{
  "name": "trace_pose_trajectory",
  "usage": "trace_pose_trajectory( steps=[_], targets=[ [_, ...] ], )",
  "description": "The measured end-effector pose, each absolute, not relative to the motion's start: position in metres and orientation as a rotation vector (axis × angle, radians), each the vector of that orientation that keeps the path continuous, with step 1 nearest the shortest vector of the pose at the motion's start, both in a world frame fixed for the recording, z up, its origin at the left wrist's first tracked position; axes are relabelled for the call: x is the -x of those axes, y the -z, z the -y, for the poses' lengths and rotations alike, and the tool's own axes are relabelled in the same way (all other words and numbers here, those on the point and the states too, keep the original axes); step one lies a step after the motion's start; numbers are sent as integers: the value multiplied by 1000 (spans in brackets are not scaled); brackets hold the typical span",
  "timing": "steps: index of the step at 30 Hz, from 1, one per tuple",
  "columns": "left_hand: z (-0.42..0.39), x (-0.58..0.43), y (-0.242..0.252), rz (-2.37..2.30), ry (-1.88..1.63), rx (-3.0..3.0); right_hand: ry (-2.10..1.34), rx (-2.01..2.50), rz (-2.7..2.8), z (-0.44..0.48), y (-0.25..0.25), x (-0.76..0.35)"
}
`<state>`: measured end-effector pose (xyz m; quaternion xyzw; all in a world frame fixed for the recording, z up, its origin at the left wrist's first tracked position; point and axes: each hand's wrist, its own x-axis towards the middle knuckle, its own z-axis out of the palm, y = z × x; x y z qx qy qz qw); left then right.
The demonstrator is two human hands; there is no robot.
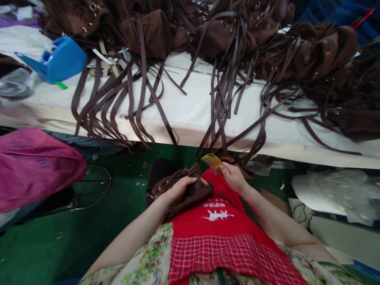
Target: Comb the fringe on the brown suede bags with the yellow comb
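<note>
On my lap lies a dark brown fringed bag [200, 194] with small gold-coloured metal rings along its left side. My left hand [181, 188] grips it, thumb over the fringe and part of the fingers hidden by the bag. Held up just right of the bag, my right hand [232, 176] is closed around one end of a yellowish comb [212, 161]. The comb's teeth point left and stand apart from the fringe. A red apron [196, 219] with white print lies under the bag.
Ahead runs a white-covered table [190, 107] piled with brown bags [148, 35], their long straps [142, 95] hanging over its front edge. A blue tape dispenser [67, 59] stands at left. Below are a pink cloth-covered seat [38, 166] and, at right, clear plastic bags [335, 194].
</note>
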<state>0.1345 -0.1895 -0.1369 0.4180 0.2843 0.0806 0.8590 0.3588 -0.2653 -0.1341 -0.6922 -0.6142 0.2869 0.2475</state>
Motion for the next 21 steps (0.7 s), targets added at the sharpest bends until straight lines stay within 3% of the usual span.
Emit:
trace_pose_trajectory(
  steps=[8, 15, 21],
  targets=[
    [195, -141, 133, -525, -57, -1220, -622, 1816, 2386, 276, 120, -344],
    [195, -142, 123, -504, -76, -1475, -391, 2145, 2370, 267, 140, -350],
    [194, -144, 137, -595, -74, -1490, -520, 2395, 2243, 257, 152, -350]
  ],
)
